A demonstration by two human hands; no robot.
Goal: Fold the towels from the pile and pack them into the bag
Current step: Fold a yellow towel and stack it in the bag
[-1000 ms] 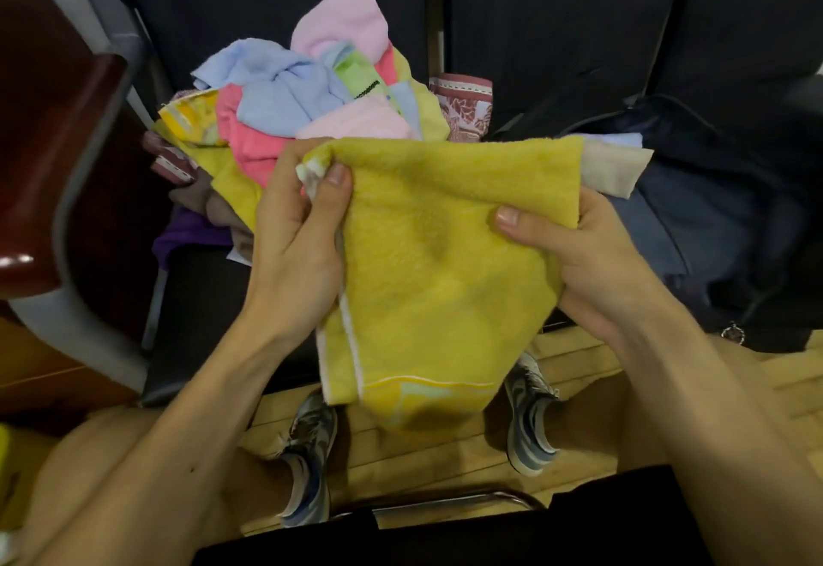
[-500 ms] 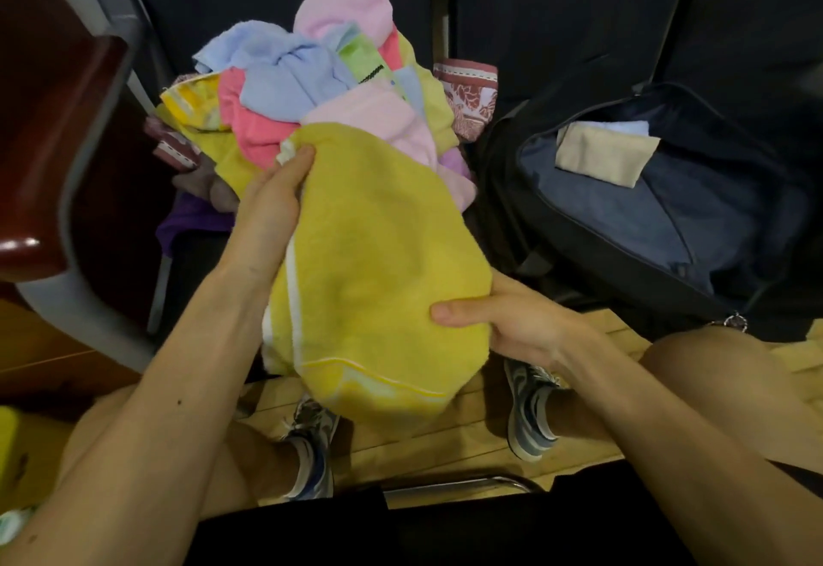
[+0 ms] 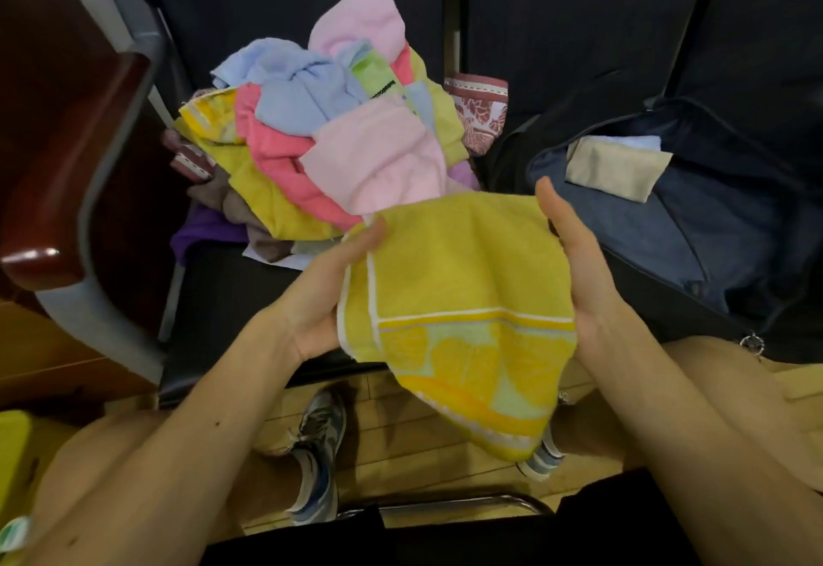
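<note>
A folded yellow towel (image 3: pixel 463 280) with a white stripe and lemon-print border hangs between my hands above my knees. My left hand (image 3: pixel 325 298) holds its left edge, thumb on top at the corner and fingers hidden underneath. My right hand (image 3: pixel 574 262) lies flat against its right edge with straight fingers. Behind it, the pile of towels (image 3: pixel 356 133) in pink, blue, yellow and purple sits on a black chair seat. At the right, the dark bag (image 3: pixel 721 236) lies open, with a folded beige towel (image 3: pixel 614 169) inside on top of a pale one (image 3: pixel 637 142).
A brown wooden armrest (image 3: pixel 67 164) with a grey frame stands at the left. The black seat's front edge (image 3: pixel 231 320) is just beyond my left hand. Below are my shoes (image 3: pixel 320 432) on the wooden floor and a metal chair bar (image 3: pixel 445 501).
The towel, held up spread a second ago, was folded over and now hangs lower and further right. My right hand moved from its lower edge to its right side.
</note>
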